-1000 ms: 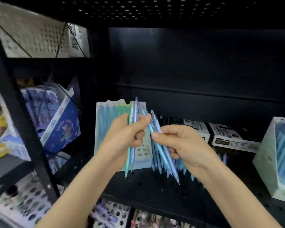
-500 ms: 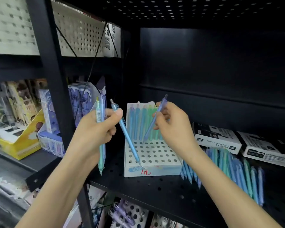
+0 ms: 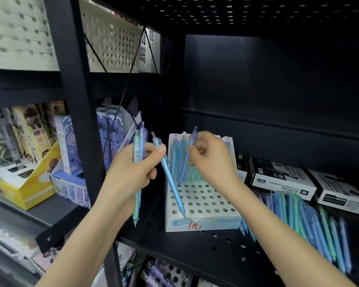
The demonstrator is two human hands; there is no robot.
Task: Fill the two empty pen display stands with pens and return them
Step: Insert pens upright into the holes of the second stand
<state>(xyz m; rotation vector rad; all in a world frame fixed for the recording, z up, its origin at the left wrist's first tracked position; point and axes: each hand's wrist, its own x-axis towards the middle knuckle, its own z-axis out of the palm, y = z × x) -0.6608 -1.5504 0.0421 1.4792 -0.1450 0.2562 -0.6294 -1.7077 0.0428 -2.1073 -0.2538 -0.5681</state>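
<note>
Left hand (image 3: 133,172) was closed on a few pens (image 3: 138,175), one light blue pen (image 3: 168,175) angled down over the white pen stand (image 3: 201,204); stand sat near the shelf's (image 3: 195,249) front edge; right hand (image 3: 211,160) pinched a purple-ish pen (image 3: 188,156) at the stand's back row; loose pens (image 3: 311,222) lay piled to the right.

The pen stand (image 3: 203,222) front bears "COLOR" and a red handwritten "1元"; a black box (image 3: 282,181) reads "PERMANENT MARKER".
</note>
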